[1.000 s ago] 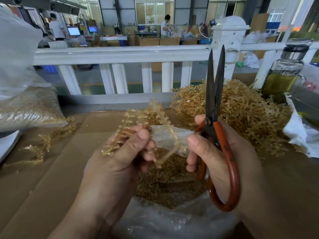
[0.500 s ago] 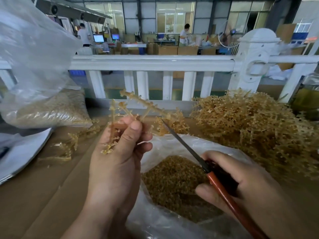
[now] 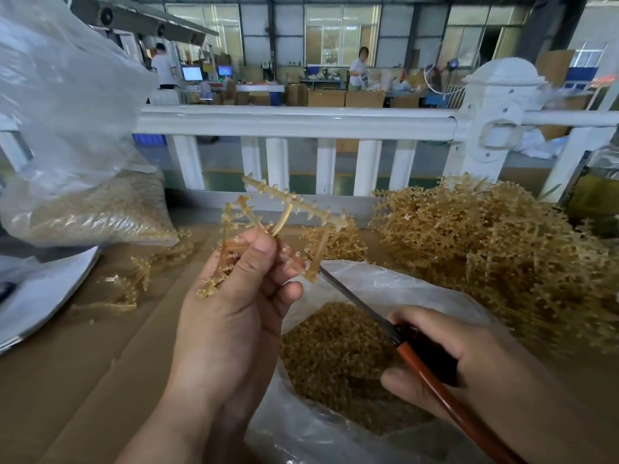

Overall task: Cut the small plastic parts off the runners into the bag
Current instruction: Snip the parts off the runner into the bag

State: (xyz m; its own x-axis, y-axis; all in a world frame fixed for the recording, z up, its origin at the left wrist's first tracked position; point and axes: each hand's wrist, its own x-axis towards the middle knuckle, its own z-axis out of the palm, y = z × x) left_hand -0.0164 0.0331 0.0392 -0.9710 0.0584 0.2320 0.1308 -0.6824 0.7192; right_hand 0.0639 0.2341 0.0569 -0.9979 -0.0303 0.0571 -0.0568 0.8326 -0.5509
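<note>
Cutting parts off a runner above the open bag

The left hand (image 3: 231, 306) pinches a tan runner (image 3: 284, 209) in closed fingers, over the bag (image 3: 402, 289) of cut parts (image 3: 335, 349). The right hand (image 3: 475, 366) grips the red-handled scissors (image 3: 398, 339); their tip touches the runner. More runners (image 3: 495, 249) lie piled far right on the surface (image 3: 83, 363).

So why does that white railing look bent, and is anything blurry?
Head view: the wide-angle lens bows the white railing and stretches the edges; the runner pile smears at far right; dim, flat light, with slight sheen on the open bag.
</note>
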